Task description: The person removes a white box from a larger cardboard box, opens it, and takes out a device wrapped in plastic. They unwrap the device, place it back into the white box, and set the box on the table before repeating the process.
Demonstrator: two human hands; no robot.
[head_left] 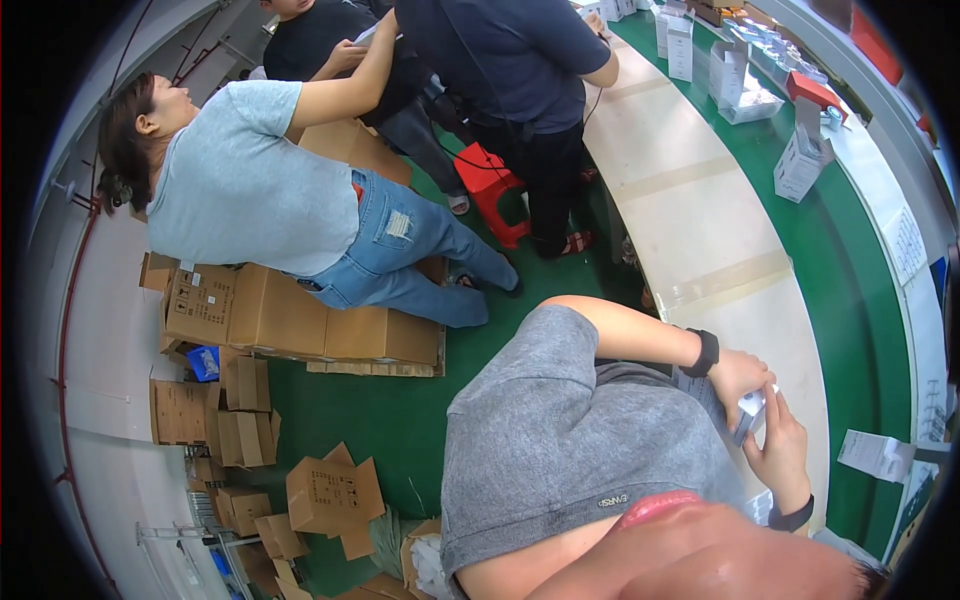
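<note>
My left hand wears a black wristband and reaches in from the upper side, its fingers closed on a small white-and-grey box. From the lower side, my right hand, also with a dark band at the wrist, holds the same box with fingertips near its top end. What is printed on the box is too small to make out. Both hands are over the pale edge strip of the workbench. Under my left wrist lies a light grey piece, mostly covered by my arm.
An open white carton lies on the green mat to the right. Farther along stand white cartons, a clear tray and a red box. Several people are beyond the bench, near a red stool. Cardboard boxes fill the left.
</note>
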